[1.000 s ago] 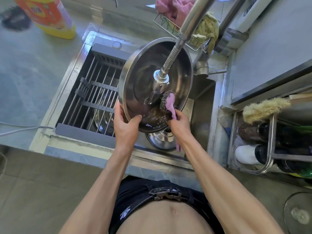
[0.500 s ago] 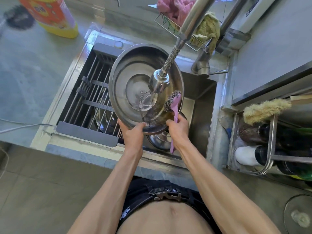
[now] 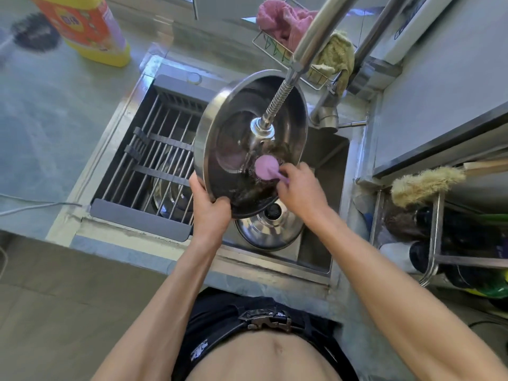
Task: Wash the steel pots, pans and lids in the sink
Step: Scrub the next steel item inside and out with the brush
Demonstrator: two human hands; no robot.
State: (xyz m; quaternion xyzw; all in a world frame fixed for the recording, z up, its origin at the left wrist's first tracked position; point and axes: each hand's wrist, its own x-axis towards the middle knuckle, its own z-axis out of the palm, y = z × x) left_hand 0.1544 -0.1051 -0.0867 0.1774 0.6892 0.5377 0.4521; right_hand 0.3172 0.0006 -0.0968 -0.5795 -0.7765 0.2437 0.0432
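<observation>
Grey stone countertop [image 3: 41,127] surrounds the rectangular stainless steel sink [image 3: 327,160], our landmark for every position below. Above the sink's middle we hold the round steel pan [image 3: 220,127] tilted on edge, its hollow side turned toward us. Our left hand [image 3: 210,213] grips the pan's lower rim, thumb curled over the edge. Our right hand [image 3: 301,189] is closed around the pink-handled steel-wool scrubber [image 3: 264,167], whose head presses on the pan's lower inner wall. The flexible steel spray faucet [image 3: 277,103] reaches down over the sink and ends just in front of the pan's centre; whether water is running we cannot tell.

Progress, as we judge it: scrubbing of this pan is under way, with dark wet residue visible around the scrubber head. A domed steel lid with a dark knob [image 3: 269,228] lies on the sink floor directly under the pan, apparently not yet washed. More steel vessels [image 3: 171,196] sit beneath the grey slatted drying rack [image 3: 154,158] covering the sink's left half; their state is unclear. Rinsing remains.
</observation>
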